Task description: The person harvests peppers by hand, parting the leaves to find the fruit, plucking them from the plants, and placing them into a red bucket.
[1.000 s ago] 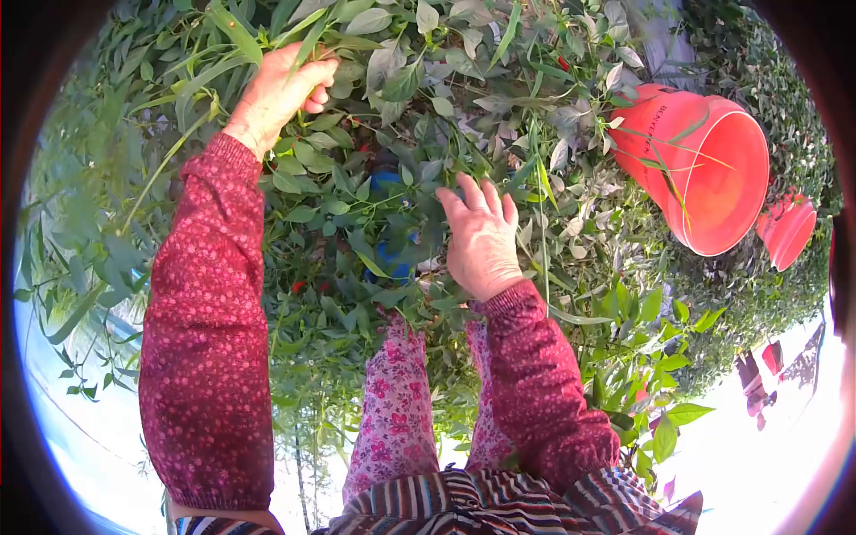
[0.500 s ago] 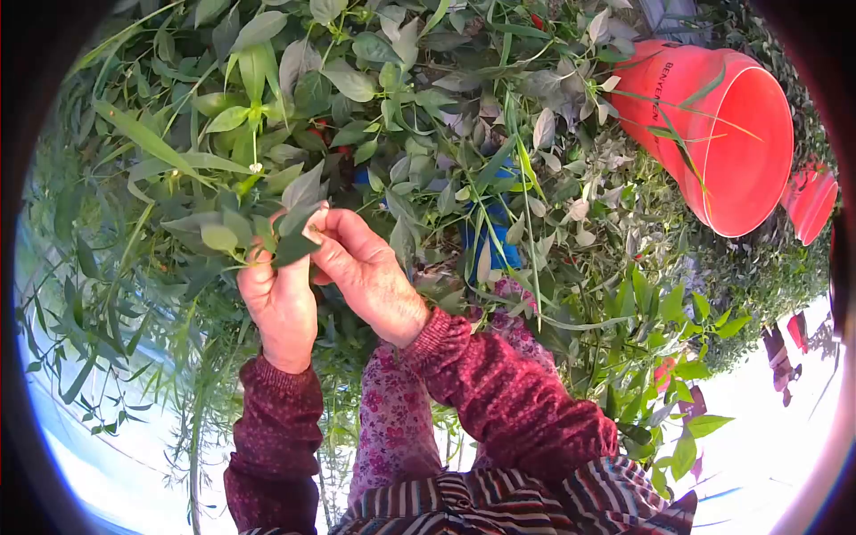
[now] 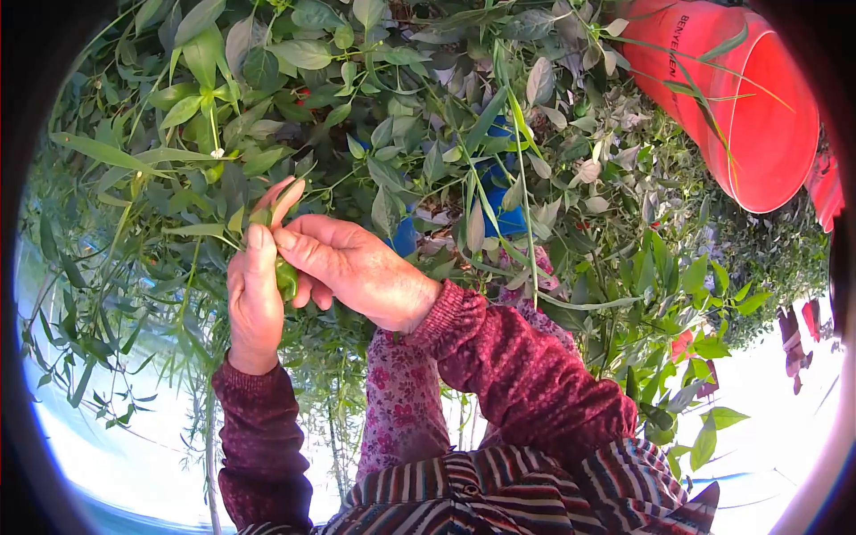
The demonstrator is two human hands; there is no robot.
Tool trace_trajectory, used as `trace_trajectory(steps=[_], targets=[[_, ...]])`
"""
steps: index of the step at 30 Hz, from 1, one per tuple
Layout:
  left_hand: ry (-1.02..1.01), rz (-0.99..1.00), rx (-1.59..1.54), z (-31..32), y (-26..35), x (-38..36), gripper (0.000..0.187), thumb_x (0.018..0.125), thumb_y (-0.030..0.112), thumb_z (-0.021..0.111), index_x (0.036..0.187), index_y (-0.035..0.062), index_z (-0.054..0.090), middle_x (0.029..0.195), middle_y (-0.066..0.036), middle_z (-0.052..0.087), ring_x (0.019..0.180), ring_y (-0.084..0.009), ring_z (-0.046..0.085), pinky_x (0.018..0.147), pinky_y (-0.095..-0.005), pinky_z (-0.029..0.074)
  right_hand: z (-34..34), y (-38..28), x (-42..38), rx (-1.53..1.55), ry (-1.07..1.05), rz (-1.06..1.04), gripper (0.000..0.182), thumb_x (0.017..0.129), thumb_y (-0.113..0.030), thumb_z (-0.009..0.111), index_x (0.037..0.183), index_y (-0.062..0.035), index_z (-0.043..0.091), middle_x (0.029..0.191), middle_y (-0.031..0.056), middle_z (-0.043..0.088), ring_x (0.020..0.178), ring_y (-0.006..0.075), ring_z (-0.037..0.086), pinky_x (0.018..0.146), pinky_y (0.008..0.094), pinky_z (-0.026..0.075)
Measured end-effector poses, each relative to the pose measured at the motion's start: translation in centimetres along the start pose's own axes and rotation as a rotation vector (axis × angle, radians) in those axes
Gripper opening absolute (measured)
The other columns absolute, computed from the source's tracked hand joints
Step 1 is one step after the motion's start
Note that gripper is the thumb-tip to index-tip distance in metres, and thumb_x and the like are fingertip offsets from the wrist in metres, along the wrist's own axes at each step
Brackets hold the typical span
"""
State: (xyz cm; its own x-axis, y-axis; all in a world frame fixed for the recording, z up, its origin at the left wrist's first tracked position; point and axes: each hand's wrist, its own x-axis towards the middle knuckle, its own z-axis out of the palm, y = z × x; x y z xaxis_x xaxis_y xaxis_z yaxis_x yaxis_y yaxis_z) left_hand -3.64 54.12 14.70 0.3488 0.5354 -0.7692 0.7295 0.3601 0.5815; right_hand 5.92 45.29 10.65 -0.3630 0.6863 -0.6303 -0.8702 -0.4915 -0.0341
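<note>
A small shiny green pepper shows between my two hands, among the leaves at left centre. My left hand is closed, its thumb and fingers pinched at the pepper's upper end. From the right, my right hand meets it, thumb and forefinger pressed together on the same spot while its lower fingers curl beneath. The pepper's top and stem are hidden by the fingers. Green leaves of the pepper plant touch the left fingertips.
Dense pepper plants fill the space ahead. A red bucket lies tilted at upper right, with another red container behind it. Blue objects show through the foliage. Long grass blades hang near my right forearm.
Both hands have shifted slightly left in view, still together. The green pepper now shows between them, where leaves covered the fingers before. The bucket sits higher and farther right in view.
</note>
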Motion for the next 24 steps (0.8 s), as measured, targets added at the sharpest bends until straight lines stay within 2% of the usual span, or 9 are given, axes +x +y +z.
trace_trajectory(steps=[2, 3, 6, 10, 14, 16, 18, 20, 24], targets=[[-0.037, -0.082, -0.071, -0.4, 0.5, 0.1, 0.056, 0.1, 0.036, 0.022, 0.123, -0.0067, 0.052, 0.127, -0.015, 0.052, 0.119, -0.0199, 0.047, 0.099, -0.0301, 0.035, -0.1, -0.3, -0.4, 0.031, 0.012, 0.04, 0.038, 0.095, -0.037, 0.05, 0.112, -0.0038, 0.055, 0.082, -0.003, 0.056, 0.068, 0.0037, 0.051, 0.057, 0.0179, 0.041], [-0.12, -0.109, -0.121, -0.8, 0.1, 0.2, 0.057, 0.099, 0.039, 0.026, 0.122, -0.0045, 0.054, 0.119, -0.011, 0.057, 0.097, -0.0137, 0.051, 0.08, -0.0256, 0.037, -0.1, -0.5, -0.4, 0.056, 0.023, 0.081, 0.036, 0.094, -0.035, 0.052, 0.112, -0.0044, 0.056, 0.082, -0.0031, 0.056, 0.067, 0.0035, 0.05, 0.057, 0.0177, 0.041], [-0.205, -0.255, -0.229, -1.7, 1.0, 0.7, 0.053, 0.096, 0.041, 0.037, 0.114, -0.0034, 0.059, 0.11, -0.009, 0.063, 0.08, -0.0117, 0.059, 0.069, -0.0248, 0.044, -0.2, -1.4, -0.5, -0.066, 0.015, 0.124, 0.026, 0.092, -0.029, 0.057, 0.103, -0.0059, 0.062, 0.081, -0.0041, 0.056, 0.065, 0.0027, 0.047, 0.057, 0.0181, 0.04], [0.031, -0.279, -0.417, -2.3, -1.1, 2.8, 0.048, 0.094, 0.038, 0.046, 0.109, -0.0046, 0.062, 0.1, -0.014, 0.067, 0.087, -0.0187, 0.062, 0.083, -0.0312, 0.046, 0.0, -2.6, -1.2, -0.388, -0.245, 0.18, 0.022, 0.091, -0.027, 0.059, 0.096, -0.0055, 0.062, 0.076, -0.0045, 0.053, 0.066, 0.0042, 0.047, 0.059, 0.0212, 0.04], [-0.429, -0.105, 0.336, -1.4, -2.0, 4.1, 0.045, 0.087, 0.029, 0.06, 0.119, -0.0029, 0.053, 0.091, -0.017, 0.065, 0.081, -0.0252, 0.064, 0.073, -0.0336, 0.05, 0.1, -2.3, -1.3, -0.119, -0.241, 0.216, 0.018, 0.09, -0.018, 0.059, 0.1, -0.0032, 0.057, 0.086, 0.0029, 0.06, 0.076, 0.0096, 0.058, 0.068, 0.0242, 0.048], [-0.238, 0.295, 0.407, 0.5, -4.1, 5.6, 0.04, 0.084, 0.022, 0.062, 0.115, -0.0016, 0.055, 0.089, -0.018, 0.064, 0.079, -0.0304, 0.063, 0.071, -0.0374, 0.05, 0.1, -3.0, -1.1, -0.143, -0.196, 0.205, 0.017, 0.091, -0.013, 0.057, 0.104, -0.0026, 0.055, 0.093, 0.0068, 0.063, 0.08, 0.0135, 0.062, 0.071, 0.0266, 0.051], [-0.281, 0.261, 0.261, 1.5, -3.7, 9.6, 0.032, 0.082, 0.014, 0.059, 0.11, -0.0015, 0.057, 0.092, -0.02, 0.064, 0.082, -0.035, 0.063, 0.075, -0.0405, 0.05, 0.0, -3.3, -1.1, 0.111, -0.075, 0.125, 0.017, 0.09, -0.01, 0.055, 0.106, -0.0029, 0.055, 0.094, 0.008, 0.063, 0.08, 0.0141, 0.063, 0.072, 0.0278, 0.051], [-0.089, 0.501, 0.665, 2.6, -5.8, 14.1, 0.029, 0.079, 0.006, 0.055, 0.106, 0.0002, 0.058, 0.095, -0.02, 0.063, 0.085, -0.0377, 0.062, 0.077, -0.0426, 0.05, -0.2, -3.4, -0.9, 0.111, -0.019, 0.098, 0.016, 0.091, -0.008, 0.054, 0.106, -0.0034, 0.055, 0.093, 0.0068, 0.063, 0.079, 0.0133, 0.062, 0.071, 0.0266, 0.051], [0.068, 0.487, 1.16, 3.7, -8.3, 19.5, 0.031, 0.081, 0.007, 0.05, 0.11, 0.0045, 0.057, 0.106, -0.018, 0.062, 0.101, -0.0348, 0.058, 0.085, -0.0452, 0.046, -0.3, -3.3, -0.8, 0.068, 0.074, 0.019, 0.018, 0.09, -0.008, 0.055, 0.108, -0.0045, 0.055, 0.095, 0.0047, 0.062, 0.078, 0.01, 0.059, 0.068, 0.0243, 0.049]])
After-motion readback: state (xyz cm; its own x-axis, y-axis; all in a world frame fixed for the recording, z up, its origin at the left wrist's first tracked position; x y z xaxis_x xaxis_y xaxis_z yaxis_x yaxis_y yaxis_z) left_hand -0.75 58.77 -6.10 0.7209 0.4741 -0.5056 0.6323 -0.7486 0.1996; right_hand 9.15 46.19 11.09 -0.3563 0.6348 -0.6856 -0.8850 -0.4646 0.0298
